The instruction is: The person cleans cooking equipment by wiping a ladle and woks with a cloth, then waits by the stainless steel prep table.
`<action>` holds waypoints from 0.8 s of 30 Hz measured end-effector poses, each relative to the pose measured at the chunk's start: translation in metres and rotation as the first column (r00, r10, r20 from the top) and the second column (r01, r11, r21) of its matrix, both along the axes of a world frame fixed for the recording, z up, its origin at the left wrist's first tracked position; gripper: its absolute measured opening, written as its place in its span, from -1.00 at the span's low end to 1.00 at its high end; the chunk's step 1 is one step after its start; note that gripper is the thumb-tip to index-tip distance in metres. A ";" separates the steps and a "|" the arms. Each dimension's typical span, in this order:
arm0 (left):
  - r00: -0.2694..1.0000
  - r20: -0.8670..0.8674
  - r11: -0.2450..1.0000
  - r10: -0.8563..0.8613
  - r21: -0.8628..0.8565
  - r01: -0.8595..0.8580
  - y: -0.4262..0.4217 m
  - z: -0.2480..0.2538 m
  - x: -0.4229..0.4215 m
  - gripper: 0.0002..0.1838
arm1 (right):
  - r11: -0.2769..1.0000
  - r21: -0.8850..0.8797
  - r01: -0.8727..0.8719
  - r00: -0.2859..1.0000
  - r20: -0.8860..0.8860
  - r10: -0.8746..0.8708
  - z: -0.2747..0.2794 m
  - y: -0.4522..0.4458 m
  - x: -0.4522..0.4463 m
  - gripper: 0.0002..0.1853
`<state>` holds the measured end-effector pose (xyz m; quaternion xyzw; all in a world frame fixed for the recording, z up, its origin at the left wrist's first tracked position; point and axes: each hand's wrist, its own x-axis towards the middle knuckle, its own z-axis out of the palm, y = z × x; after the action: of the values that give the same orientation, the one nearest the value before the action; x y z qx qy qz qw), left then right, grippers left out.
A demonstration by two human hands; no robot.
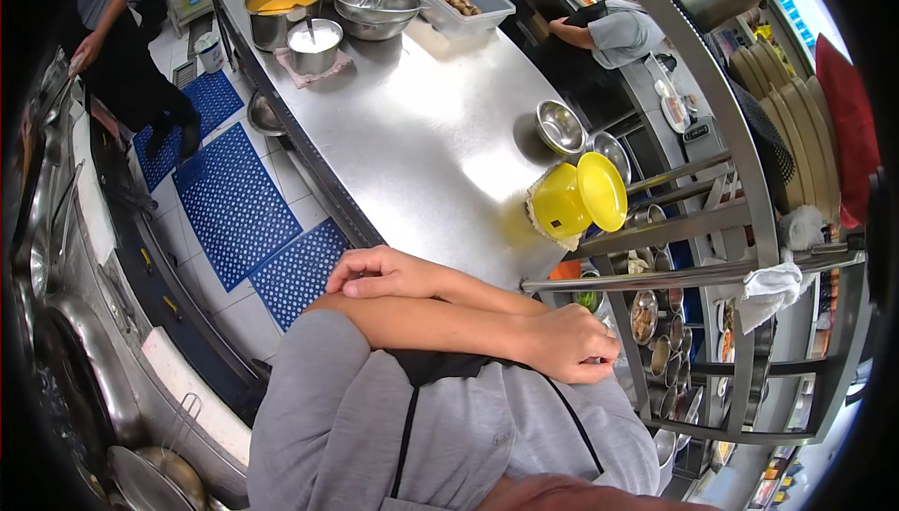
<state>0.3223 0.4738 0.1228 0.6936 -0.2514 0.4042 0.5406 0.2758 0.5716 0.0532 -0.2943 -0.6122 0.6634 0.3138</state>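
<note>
My forearms are crossed in front of my grey shirt, at the near end of a steel worktable [412, 136]. My left hand [569, 342] lies on the right side, by my right elbow, its fingers curled in and holding no object that I can see. On the left side my right hand [379, 272] rests on my left arm near the elbow, fingers loosely bent and apart, with nothing in it. A yellow container [559, 204] with a yellow round piece [601, 192] beside it is on the table beyond my left hand.
Pots with orange [272, 31] and white contents [314, 54], a steel bowl with a whisk [376, 16] and a tub of brown pieces [465, 19] occupy the far end. Steel rack bars [674, 277] stand right. Blue mats [234, 202] lie left. People [122, 52] work on both sides.
</note>
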 end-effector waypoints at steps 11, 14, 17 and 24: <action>0.997 -0.081 1.000 0.018 0.006 -0.017 0.002 -0.008 -0.002 -0.83 | 0.995 -0.094 -0.023 0.877 0.476 0.065 0.005 -0.003 0.016 -0.56; 0.997 -0.071 1.000 0.017 0.010 -0.016 0.001 -0.010 0.000 -0.82 | 0.997 -0.073 -0.007 0.901 0.432 0.038 0.005 -0.004 0.018 -0.59; 0.999 -0.048 1.000 0.003 0.014 -0.002 0.001 -0.009 0.003 -0.83 | 0.999 -0.042 0.009 0.982 0.190 -0.001 -0.003 -0.002 0.012 -0.61; 0.996 -0.090 1.000 -0.017 -0.013 0.016 0.003 -0.010 0.001 -0.85 | 0.988 -0.147 -0.055 0.997 0.041 0.061 -0.013 -0.005 0.006 -0.62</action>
<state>0.3233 0.4768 0.1132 0.7058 -0.2299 0.3696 0.5589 0.2822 0.5669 0.0401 -0.3136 -0.5775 0.7083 0.2579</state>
